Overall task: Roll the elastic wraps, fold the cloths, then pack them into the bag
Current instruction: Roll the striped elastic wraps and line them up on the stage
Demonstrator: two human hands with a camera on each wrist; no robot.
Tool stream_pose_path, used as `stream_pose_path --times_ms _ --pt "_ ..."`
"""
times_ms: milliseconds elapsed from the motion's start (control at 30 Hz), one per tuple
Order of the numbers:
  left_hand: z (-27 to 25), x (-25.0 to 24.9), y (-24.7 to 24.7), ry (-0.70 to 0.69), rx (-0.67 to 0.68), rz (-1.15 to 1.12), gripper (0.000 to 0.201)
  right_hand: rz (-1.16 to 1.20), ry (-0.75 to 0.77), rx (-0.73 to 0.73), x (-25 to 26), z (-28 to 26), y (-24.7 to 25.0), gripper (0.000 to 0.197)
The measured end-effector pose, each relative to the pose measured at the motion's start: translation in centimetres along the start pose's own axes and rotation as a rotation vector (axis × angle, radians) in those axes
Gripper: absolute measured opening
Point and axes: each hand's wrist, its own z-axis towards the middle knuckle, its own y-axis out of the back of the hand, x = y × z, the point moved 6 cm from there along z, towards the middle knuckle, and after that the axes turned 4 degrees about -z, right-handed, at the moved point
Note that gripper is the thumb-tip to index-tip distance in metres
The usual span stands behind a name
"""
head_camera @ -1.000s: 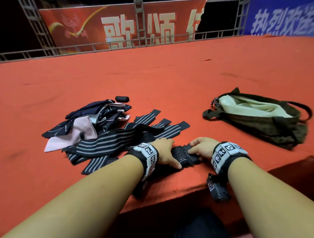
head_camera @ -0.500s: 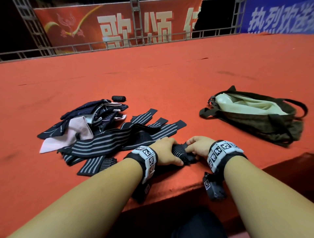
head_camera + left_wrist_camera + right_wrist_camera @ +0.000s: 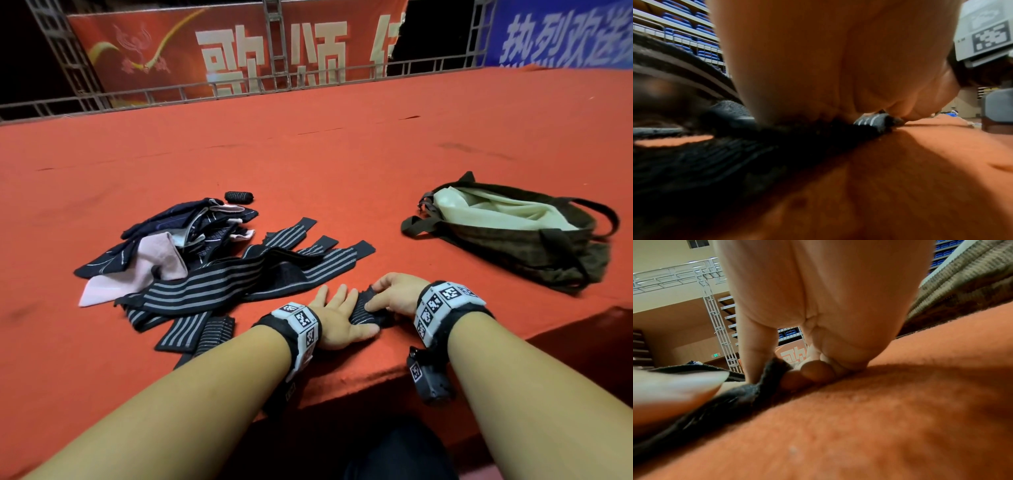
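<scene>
A black elastic wrap with grey stripes (image 3: pixel 363 308) lies near the front edge of the red surface, its end partly rolled. My left hand (image 3: pixel 337 317) lies flat on it with straight fingers and presses it down. My right hand (image 3: pixel 390 296) curls its fingers round the rolled end from the right. In the right wrist view the fingertips (image 3: pixel 756 363) pinch the black wrap (image 3: pixel 748 395). In the left wrist view the palm (image 3: pixel 818 56) rests on the dark wrap (image 3: pixel 756 146). The olive bag (image 3: pixel 534 250) lies open at the right, showing a pale lining.
Several loose striped wraps (image 3: pixel 219 284) sprawl left of my hands. Behind them is a heap of navy and pink cloths (image 3: pixel 161 253), with one small rolled wrap (image 3: pixel 238 197) beyond. The red surface's front edge (image 3: pixel 359 380) runs just under my wrists. A metal railing (image 3: pixel 239 85) borders the far side.
My left hand has gone from curled over the roll to lying flat with its fingers stretched forward. The right hand has stayed on the rolled end.
</scene>
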Motion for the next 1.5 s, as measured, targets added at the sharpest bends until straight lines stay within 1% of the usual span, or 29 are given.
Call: stream_pose_path --times_ms 100,133,200,300,467,600,667,700,767,800,833,900,967,1000,1100,1200,1233,1300,1333,1367,1433,1467,1500 --pt "0.0 0.1 0.1 0.009 0.005 0.002 0.079 -0.111 -0.003 0.004 0.2 -0.4 0.1 0.063" --pt "0.0 0.2 0.1 0.006 -0.002 0.017 0.074 -0.126 -0.003 0.005 0.3 -0.4 0.0 0.069" --pt "0.2 0.6 -0.2 0.005 -0.014 0.042 0.071 -0.136 -0.003 -0.006 0.2 -0.2 -0.1 0.074" --pt "0.6 1.0 -0.6 0.015 -0.017 0.084 0.072 -0.135 -0.010 -0.034 0.3 -0.2 -0.3 0.071" --pt "0.7 1.1 -0.7 0.017 -0.007 0.082 0.073 -0.171 -0.033 -0.063 0.6 -0.6 -0.4 0.064" --pt "-0.2 1.0 0.1 -0.043 -0.007 0.028 0.075 -0.229 -0.031 -0.077 1.1 -1.2 -0.6 0.063" --pt "-0.8 1.4 1.5 -0.091 -0.051 -0.003 0.074 -0.239 -0.039 -0.076 1.4 -1.2 -0.7 0.056" --pt "-1.1 2.0 2.5 -0.097 -0.104 -0.019 0.071 -0.254 -0.037 -0.068 1.6 -1.3 -0.7 0.052" --pt "-1.9 3.7 4.2 -0.050 -0.224 0.004 0.058 -0.303 -0.018 -0.046 2.2 -1.6 -0.9 0.039" --pt "-2.3 4.6 4.7 -0.006 -0.247 0.034 0.054 -0.325 -0.008 -0.034 2.4 -1.7 -1.0 0.033" --pt "-2.8 5.4 4.9 0.045 -0.241 0.058 0.053 -0.334 -0.001 -0.028 2.6 -1.9 -1.1 0.026" --pt "-3.5 7.0 4.7 0.145 -0.203 0.066 0.056 -0.318 0.008 -0.034 2.8 -2.2 -1.4 0.016" --pt "-4.0 8.1 4.4 0.207 -0.188 0.058 0.058 -0.277 0.015 -0.051 3.0 -2.5 -1.8 0.020" --pt "-4.3 8.3 4.4 0.213 -0.184 0.053 0.056 -0.257 0.012 -0.064 3.1 -2.8 -2.1 0.021" --pt "-5.9 8.1 4.8 0.177 -0.177 -0.013 0.042 -0.232 0.018 -0.129 3.7 -3.5 -2.3 0.016" --pt "-7.3 8.7 5.3 0.117 -0.178 -0.204 0.033 -0.230 0.007 -0.120 4.6 -3.6 -1.8 0.022" --pt "-7.6 9.1 5.3 0.094 -0.180 -0.296 0.035 -0.226 0.004 -0.114 5.0 -3.6 -1.4 0.026" --pt "-8.3 9.9 5.4 0.016 -0.181 -0.488 0.052 -0.228 -0.005 -0.125 6.0 -3.3 -0.6 0.033" --pt "-8.7 10.0 5.3 -0.038 -0.151 -0.593 0.060 -0.242 -0.011 -0.138 6.6 -3.1 -0.3 0.037" --pt "-9.2 9.9 5.0 -0.090 -0.093 -0.686 0.064 -0.269 -0.009 -0.154 7.2 -3.0 -0.2 0.041" --pt "-10.3 9.4 4.3 -0.181 0.023 -0.804 0.059 -0.322 -0.009 -0.172 8.4 -2.7 -0.4 0.045" --pt "-10.9 9.1 4.1 -0.215 0.056 -0.820 0.053 -0.338 -0.003 -0.175 9.0 -2.6 -0.8 0.041" --pt "-11.4 9.1 3.8 -0.242 0.075 -0.799 0.046 -0.373 0.005 -0.174 9.5 -2.4 -1.2 0.030"
